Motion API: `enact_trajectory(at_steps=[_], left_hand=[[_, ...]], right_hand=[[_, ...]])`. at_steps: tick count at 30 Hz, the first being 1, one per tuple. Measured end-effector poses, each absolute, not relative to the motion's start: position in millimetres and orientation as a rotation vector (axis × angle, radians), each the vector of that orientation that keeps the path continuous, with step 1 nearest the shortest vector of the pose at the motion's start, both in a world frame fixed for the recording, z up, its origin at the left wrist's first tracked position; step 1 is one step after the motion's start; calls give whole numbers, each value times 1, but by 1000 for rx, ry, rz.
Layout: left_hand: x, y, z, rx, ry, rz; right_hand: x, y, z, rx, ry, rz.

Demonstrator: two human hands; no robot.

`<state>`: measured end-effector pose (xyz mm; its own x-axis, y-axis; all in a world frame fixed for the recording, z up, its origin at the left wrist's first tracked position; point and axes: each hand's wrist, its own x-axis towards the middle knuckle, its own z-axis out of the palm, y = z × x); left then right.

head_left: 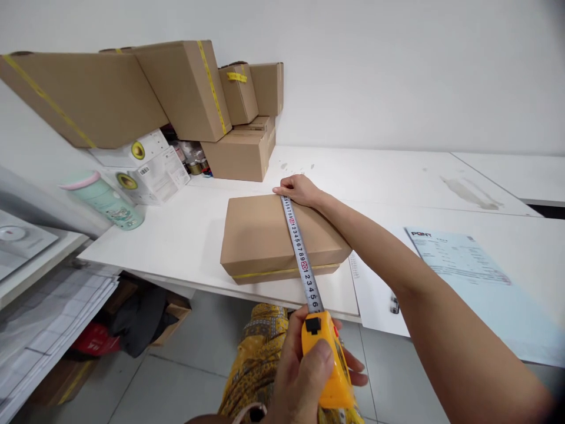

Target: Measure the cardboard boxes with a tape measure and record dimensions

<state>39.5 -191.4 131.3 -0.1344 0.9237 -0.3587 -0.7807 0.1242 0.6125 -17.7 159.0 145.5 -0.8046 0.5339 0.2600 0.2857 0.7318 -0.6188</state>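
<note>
A closed cardboard box (253, 229) with a strip of yellow tape along its near side lies at the front edge of the white table. Across its top runs the steel blade (296, 238) of a tape measure, pulled out from the far edge towards me. In front of the box, below table height, my left hand (304, 374) is closed around the yellow tape measure case (338, 386), its thumb on top. My right hand (300, 189) reaches over the box with curled fingers, holding the blade's end at the far top edge.
Several cardboard boxes (176, 88) are stacked at the back left, above white avocado-printed cartons (163, 174). A mint-green tumbler (110, 203) leans nearby. Printed paper (463, 265) lies to the right beside a small dark object (394, 303). A low shelf (44, 253) stands at left.
</note>
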Motion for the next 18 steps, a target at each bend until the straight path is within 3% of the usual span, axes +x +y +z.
enact_trajectory(at_steps=[10,14,18], left_hand=[[29,-193,132,262,801,1475],[-4,-204,114,552,760,1395],[-39,-226,95,830,968,1380]], right_hand=[[-13,157,152,-678,-2417,874],[16,148,183,-604,-2095,994],[58,111,228,-461,-1874,833]])
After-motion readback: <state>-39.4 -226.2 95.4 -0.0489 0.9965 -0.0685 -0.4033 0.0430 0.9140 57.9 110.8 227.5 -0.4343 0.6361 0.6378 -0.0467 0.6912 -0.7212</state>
